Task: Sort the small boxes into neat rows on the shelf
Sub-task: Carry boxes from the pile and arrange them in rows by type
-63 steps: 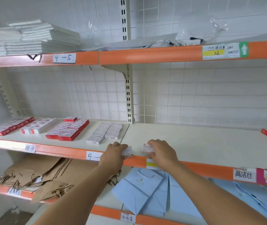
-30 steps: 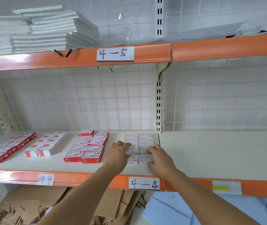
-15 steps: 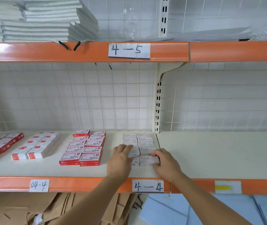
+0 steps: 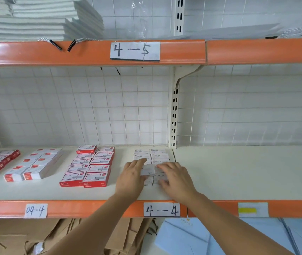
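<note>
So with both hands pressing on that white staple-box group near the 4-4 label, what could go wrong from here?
1. The left hand and right hand cover the front white boxes; one sits raised on the row and could slip askew.
2. That group lies close to the shelf's orange front edge, so a pull toward the person might tip a box off.
3. A sideways nudge could bump the neighbouring red boxes out of line.

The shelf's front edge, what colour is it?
Orange, on the shelf's front edge, clearest in the head view.
</note>
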{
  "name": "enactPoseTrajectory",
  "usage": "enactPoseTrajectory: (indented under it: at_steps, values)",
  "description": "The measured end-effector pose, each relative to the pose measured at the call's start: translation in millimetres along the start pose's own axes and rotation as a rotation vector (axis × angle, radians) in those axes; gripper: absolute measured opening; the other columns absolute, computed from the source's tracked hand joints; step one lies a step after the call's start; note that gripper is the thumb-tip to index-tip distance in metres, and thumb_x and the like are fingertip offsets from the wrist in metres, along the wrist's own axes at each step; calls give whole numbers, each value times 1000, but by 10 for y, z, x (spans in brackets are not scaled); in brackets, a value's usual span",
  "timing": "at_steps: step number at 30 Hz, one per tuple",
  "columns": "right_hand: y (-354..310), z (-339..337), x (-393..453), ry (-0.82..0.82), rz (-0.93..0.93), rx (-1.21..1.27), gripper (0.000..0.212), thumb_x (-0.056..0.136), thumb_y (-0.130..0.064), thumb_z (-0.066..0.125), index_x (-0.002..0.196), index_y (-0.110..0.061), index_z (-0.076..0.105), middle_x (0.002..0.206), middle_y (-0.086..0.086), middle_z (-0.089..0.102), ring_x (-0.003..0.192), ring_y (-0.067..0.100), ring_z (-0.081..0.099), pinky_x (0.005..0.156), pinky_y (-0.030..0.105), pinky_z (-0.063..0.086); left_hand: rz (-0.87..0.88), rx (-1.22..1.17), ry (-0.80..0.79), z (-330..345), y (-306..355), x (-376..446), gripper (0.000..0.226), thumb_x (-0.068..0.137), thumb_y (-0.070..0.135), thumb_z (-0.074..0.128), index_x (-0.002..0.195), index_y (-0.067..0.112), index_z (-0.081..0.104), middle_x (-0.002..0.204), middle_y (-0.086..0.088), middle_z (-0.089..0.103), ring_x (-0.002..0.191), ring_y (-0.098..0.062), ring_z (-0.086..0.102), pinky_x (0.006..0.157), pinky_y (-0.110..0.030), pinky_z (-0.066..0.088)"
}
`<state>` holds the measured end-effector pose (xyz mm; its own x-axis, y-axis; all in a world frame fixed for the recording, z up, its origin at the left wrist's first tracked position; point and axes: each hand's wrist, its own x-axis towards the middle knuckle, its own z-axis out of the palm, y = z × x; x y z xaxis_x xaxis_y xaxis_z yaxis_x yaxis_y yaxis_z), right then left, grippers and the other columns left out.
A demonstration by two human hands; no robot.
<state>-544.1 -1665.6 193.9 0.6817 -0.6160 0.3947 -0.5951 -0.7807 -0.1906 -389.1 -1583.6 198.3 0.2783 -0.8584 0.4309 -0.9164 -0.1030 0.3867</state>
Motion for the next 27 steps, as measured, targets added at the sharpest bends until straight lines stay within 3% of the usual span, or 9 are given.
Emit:
enactPoseTrajectory:
  at_steps: [3, 8, 13, 16, 20, 27]
  values:
    - [-76, -39, 186, -33, -9, 5, 57, 93, -32, 51, 145, -24, 31, 145, -7, 40, 132, 18, 33, 106, 34, 27, 2, 0, -40, -27, -4, 79, 50, 91, 24, 58, 137, 24, 39, 124, 6, 54, 117, -16, 40, 87, -28, 41]
    - [-96, -47, 485, -71, 54, 31, 39, 94, -30, 52, 133, -26, 48, 131, -6, 54, 123, 19, 41, 98, 35, 29, 15, -46, -102, -54, -124, 281, 45, 90, 22, 58, 133, 22, 44, 125, 4, 55, 115, -16, 43, 88, -29, 40]
    - [9, 21, 760, -32, 183, 131, 36, 94, -24, 52, 130, -27, 50, 131, -8, 54, 123, 17, 40, 99, 33, 26, -47, -110, -199, -114, -371, 629, 44, 92, 15, 56, 134, 22, 47, 129, -1, 53, 118, -16, 46, 97, -28, 39]
    - [37, 83, 929, -46, 225, 179, 36, 94, -24, 53, 130, -28, 50, 131, -8, 54, 124, 17, 41, 101, 34, 26, -42, -106, -201, -105, -475, 810, 40, 92, 14, 56, 131, 20, 51, 124, -2, 56, 113, -16, 49, 92, -22, 36]
    - [40, 189, 1131, -59, 254, 170, 36, 94, -25, 54, 130, -28, 50, 132, -7, 55, 124, 17, 42, 103, 36, 29, -75, -37, -200, -47, -588, 1022, 40, 93, 17, 54, 132, 24, 50, 129, 2, 54, 120, -17, 44, 97, -30, 39]
    - [55, 336, 1409, -61, 265, 60, 37, 96, -27, 50, 134, -28, 48, 132, -7, 55, 125, 17, 41, 101, 35, 28, -152, 10, -194, 63, -688, 1253, 40, 94, 20, 51, 133, 30, 46, 131, 5, 51, 120, -14, 44, 90, -31, 41]
